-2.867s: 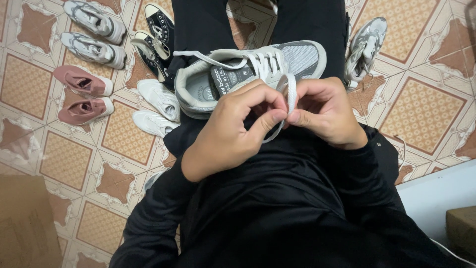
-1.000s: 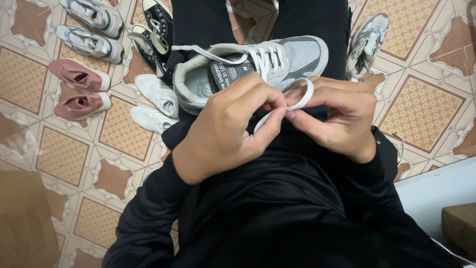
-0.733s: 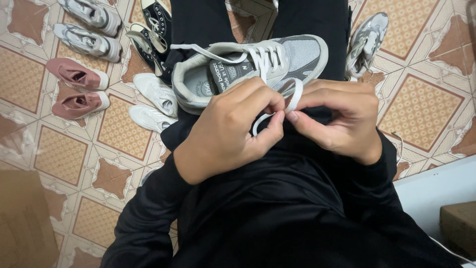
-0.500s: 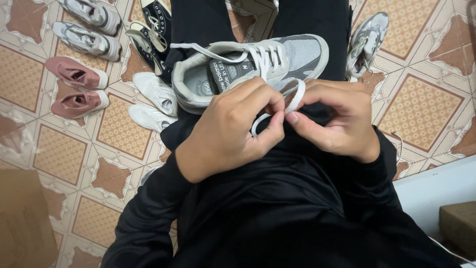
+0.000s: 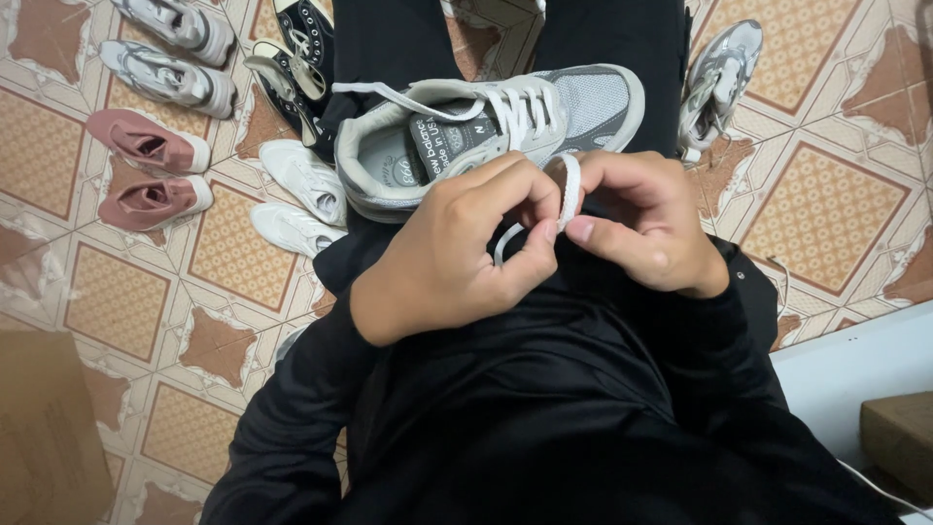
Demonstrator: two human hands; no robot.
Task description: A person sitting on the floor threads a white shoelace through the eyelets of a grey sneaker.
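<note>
At the bottom of the frame we see our own black sleeves and dark top filling the near view, with a cardboard box [image 5: 44, 428] at the lower left and a white ledge [image 5: 855, 374] at the lower right.

Just above, in the middle of the frame, our left hand [image 5: 457, 258] curls with fingers bent, thumb and forefinger pinching a white shoelace [image 5: 568, 190]. Our right hand [image 5: 646, 219] meets it from the right, its thumb and fingers likewise pinched on the same lace, so that the lace stands as a small loop between the two hands. A short length of it curves down below our left thumb. The fingertips of the two hands nearly touch.

Right behind the hands, in the upper centre, a grey sneaker [image 5: 486, 126] with a mesh toe and white lacing rests on our lap, heel to the left and toe to the right; one lace end trails off toward the upper left.

Farther off on the patterned tiled floor [image 5: 826, 209], a silver-grey shoe [image 5: 717, 83] lies at the upper right. On the left we see a pair of white shoes [image 5: 301, 199], a pair of pink shoes [image 5: 151, 170], black canvas shoes [image 5: 296, 58], and, at the upper left corner, a pair of grey running shoes [image 5: 170, 53].
</note>
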